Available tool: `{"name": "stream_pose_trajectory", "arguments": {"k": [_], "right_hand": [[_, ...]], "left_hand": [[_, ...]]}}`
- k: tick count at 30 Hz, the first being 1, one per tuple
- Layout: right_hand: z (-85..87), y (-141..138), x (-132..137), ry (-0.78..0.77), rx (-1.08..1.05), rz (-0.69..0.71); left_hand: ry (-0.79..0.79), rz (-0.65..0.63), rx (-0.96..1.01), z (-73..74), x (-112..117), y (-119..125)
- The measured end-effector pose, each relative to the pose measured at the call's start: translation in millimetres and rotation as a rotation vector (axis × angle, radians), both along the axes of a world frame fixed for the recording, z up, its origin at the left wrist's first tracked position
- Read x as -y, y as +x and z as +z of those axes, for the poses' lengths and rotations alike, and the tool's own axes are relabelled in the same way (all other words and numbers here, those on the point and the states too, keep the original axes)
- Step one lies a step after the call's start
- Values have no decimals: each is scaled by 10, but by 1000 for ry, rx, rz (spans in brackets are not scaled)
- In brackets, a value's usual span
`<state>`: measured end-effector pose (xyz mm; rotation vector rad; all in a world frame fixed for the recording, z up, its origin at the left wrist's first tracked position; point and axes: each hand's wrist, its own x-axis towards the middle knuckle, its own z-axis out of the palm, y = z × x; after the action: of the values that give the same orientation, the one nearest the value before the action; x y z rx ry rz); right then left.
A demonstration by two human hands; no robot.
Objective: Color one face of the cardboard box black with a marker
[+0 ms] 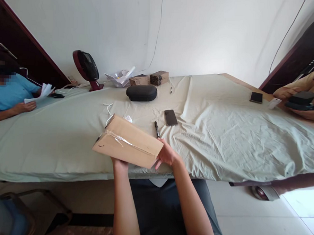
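Observation:
I hold a flat brown cardboard box [128, 142] with clear tape across its top, tilted above the near edge of the table [223, 141]. My left hand [120, 163] is under the box's near side, mostly hidden by it. My right hand [167, 154] grips the box's right end, thumb on the side. A black marker [157, 129] and a dark phone [171, 117] lie on the cloth just beyond my right hand.
A black oval case [141, 93], two small cardboard boxes [148, 78], a red desk fan [87, 69] and a white cable [109, 110] sit farther back. A person in blue [9, 95] holds papers at left. Another person's hands [298, 99] hold a dark object at right, near a phone [256, 97].

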<state>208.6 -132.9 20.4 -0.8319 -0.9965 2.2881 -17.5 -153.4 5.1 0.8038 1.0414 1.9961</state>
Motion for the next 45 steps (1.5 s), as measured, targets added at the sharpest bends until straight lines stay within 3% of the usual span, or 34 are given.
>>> {"name": "stream_pose_trajectory", "arguments": {"k": [4,6,12,20,29,36,39,45], "right_hand": [[32,-25,-50,307,263,-438],[108,-13,-79,411,308,-512],[305,10,-108,677,237,-386],[164,-43,-191,865,315,-257],[96,-2,-194,884,290,-294],[52,51,-209,807,246,-304],[43,59,-216,797,222,-322],[32,82,-222,730,93,-335]], "left_hand": [[41,157,-44,-13,-148,-93],[91,210,-108,10,-209,-92],[126,288,-268,203,-246,108],[88,315,-401,321,-191,229],[71,354,-393,308,-186,224],[59,359,-355,231,-218,140],[24,258,-320,152,-216,26],[-113,-240,-331,-25,-57,-274]]}}
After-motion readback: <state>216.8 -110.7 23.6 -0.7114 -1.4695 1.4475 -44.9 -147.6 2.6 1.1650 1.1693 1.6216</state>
